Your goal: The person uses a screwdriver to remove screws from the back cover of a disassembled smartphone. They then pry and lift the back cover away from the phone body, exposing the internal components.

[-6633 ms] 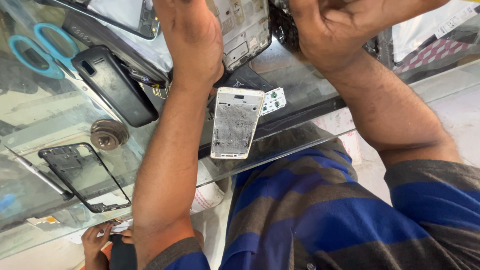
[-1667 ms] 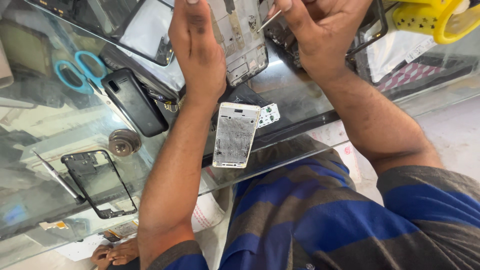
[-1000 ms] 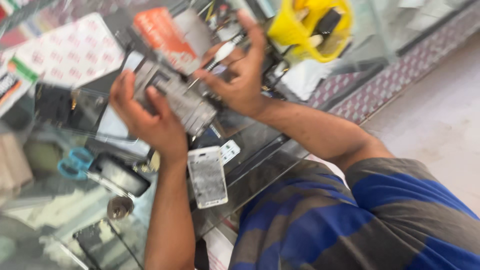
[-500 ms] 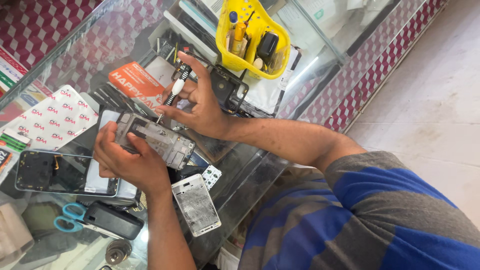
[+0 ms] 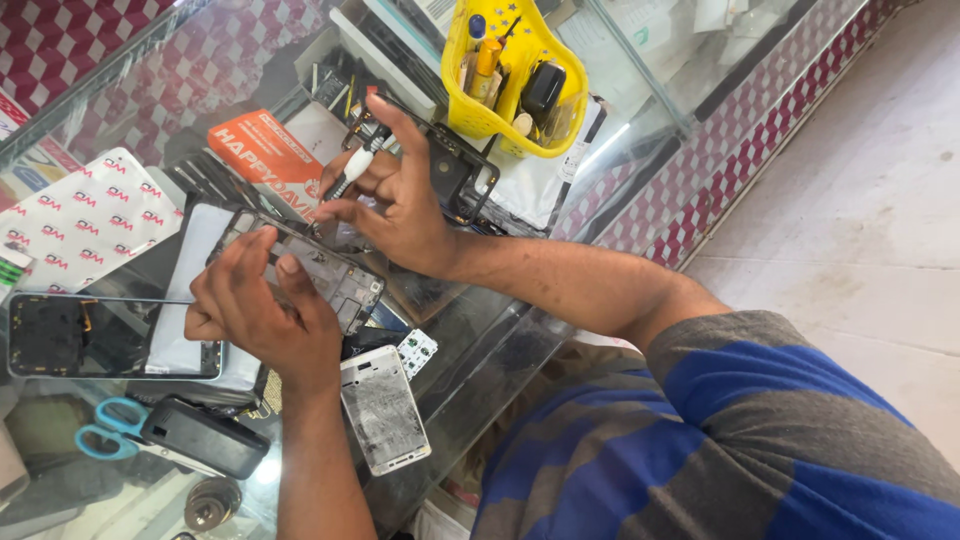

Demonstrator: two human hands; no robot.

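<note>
Over the glass surface [image 5: 500,345], left hand [image 5: 260,315] fingers curled on the bare phone frame [image 5: 325,270], right hand [image 5: 400,195] fingers pinched on a white-handled screwdriver [image 5: 350,172].

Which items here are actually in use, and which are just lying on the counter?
In use:
- phone frame, held by the left hand
- screwdriver, in the grip of the right hand

Lying about:
- loose phone plate
- scissors
- yellow basket of small parts
- dark phone
- black case
- orange packet
</note>
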